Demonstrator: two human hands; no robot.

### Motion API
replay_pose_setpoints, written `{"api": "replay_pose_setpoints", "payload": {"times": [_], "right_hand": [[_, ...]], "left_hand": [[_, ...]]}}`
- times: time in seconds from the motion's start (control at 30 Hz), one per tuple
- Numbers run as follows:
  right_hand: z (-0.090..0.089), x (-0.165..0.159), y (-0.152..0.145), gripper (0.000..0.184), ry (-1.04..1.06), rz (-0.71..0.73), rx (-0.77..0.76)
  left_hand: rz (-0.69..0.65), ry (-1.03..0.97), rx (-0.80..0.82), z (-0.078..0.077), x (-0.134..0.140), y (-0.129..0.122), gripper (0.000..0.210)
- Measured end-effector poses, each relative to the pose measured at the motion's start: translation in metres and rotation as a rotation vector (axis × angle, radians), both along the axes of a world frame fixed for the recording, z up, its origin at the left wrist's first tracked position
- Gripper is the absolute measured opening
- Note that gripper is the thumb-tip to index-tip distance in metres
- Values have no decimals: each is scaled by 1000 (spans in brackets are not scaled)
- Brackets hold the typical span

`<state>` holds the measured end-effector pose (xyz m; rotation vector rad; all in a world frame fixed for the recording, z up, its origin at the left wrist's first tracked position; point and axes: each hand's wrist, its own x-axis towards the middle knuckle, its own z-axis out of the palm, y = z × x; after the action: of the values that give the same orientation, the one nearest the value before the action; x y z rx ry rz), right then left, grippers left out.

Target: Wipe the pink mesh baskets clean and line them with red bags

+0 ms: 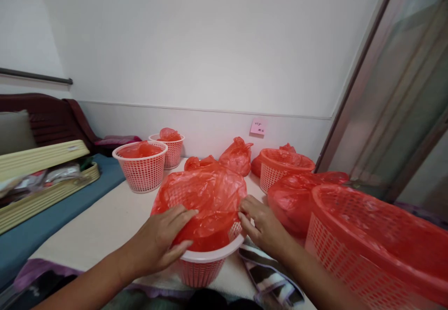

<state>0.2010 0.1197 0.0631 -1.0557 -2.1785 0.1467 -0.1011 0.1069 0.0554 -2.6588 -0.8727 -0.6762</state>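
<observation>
So the main thing here is a white-rimmed plastic basket (201, 272), near side and about the middle, with a red plastic bag (210, 184) draped inside it and bunched up over the far rim. The two hands are apart, one on each side of it. Left hand (164, 235) rests over the near left edge, thumb and fingers spread, fingertips on the plastic. Right hand (254, 219) is clamped on the bag's right edge, pinched between thumb and fingers.

It all sits on a cream cloth (94, 226). Farther left there's a lined basket (143, 175), with a smaller-looking basket (174, 154) just behind it. Straight past the middle basket is a bunched-up red bag (236, 156), close to the wall. Over on the right, a red-rimmed basket (270, 177) stands far, a big basket (336, 244) near, and a full-looking red bag (290, 203) in between. There's something striped (269, 272) under the right forearm, maybe folded fabric, too blurry to swear to. Pink sticky note (257, 127) on the wall, dark red sofa (52, 114) far left.
</observation>
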Motion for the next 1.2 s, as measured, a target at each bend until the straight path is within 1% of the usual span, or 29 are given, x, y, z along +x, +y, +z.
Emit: {"api": "replay_pose_setpoints", "payload": {"times": [0.03, 0.13, 0.2, 0.27, 0.33, 0.4, 0.43, 0.5, 0.53, 0.6, 0.67, 0.73, 0.8, 0.83, 0.9, 0.97, 1.0, 1.07, 1.1, 1.13, 1.17, 1.2], "right_hand": [[-2, 3, -4, 18, -23, -8, 3], [-9, 12, -12, 20, -46, -24, 25], [-13, 17, -15, 22, -16, -27, 7], [-14, 21, -19, 24, 26, -42, -45], [-14, 23, -26, 23, 30, -54, -97], [-15, 23, -34, 10, -47, -35, -127], [-15, 22, -38, 9, -105, -20, -134], [-20, 21, -44, 28, -211, -5, -140], [-23, 21, -46, 33, -235, -10, -138], [-32, 22, -47, 33, -225, -23, -132], [-42, 21, -47, 34, -177, -31, -142], [-48, 19, -47, 36, -120, -34, -164], [-51, 15, -48, 35, -63, -36, -175], [-51, 12, -49, 34, -37, -29, -168], [-51, 6, -53, 33, -7, -4, -143], [-52, 1, -57, 32, 2, 16, -108], [-52, 0, -59, 32, -1, 18, -91], [-54, -3, -62, 29, -6, 7, -78], [-55, -3, -64, 28, -7, 5, -83], [-56, -3, -65, 28, -9, 5, -94], [-56, -4, -67, 28, -10, 6, -105], [-56, -4, -68, 27, -11, 7, -115]], "left_hand": [[-17, 14, 52, 0, -1, 0, 46], [-40, 0, 206, 0, -4, -1, 37], [-60, -16, 234, 0, -7, -3, 26], [-98, 4, 177, 0, -9, -5, 18], [-123, 43, 71, 2, -10, -8, 15], [-135, 65, -9, 4, -11, -11, 16], [-146, 65, -26, 5, -11, -12, 17], [-178, 45, -27, 6, -11, -13, 20], [-197, 35, -25, 6, -12, -13, 21], [-231, 39, -22, 3, -12, -14, 21], [-243, 83, -34, -3, -12, -15, 23], [-235, 137, -63, -10, -12, -19, 21], [-213, 148, -118, -13, -11, -26, 21], [-201, 133, -166, -11, -11, -31, 21], [-178, 69, -311, 2, -10, -40, 24], [-154, -2, -492, 23, -9, -45, 32], [-137, -28, -568, 34, -7, -45, 30], [-70, -33, -635, 53, 2, -41, 28], [-19, -16, -622, 58, 9, -36, 26], [16, 34, -604, 59, 18, -30, 24], [31, 98, -591, 56, 28, -22, 21], [28, 178, -588, 48, 39, -14, 19]]}}
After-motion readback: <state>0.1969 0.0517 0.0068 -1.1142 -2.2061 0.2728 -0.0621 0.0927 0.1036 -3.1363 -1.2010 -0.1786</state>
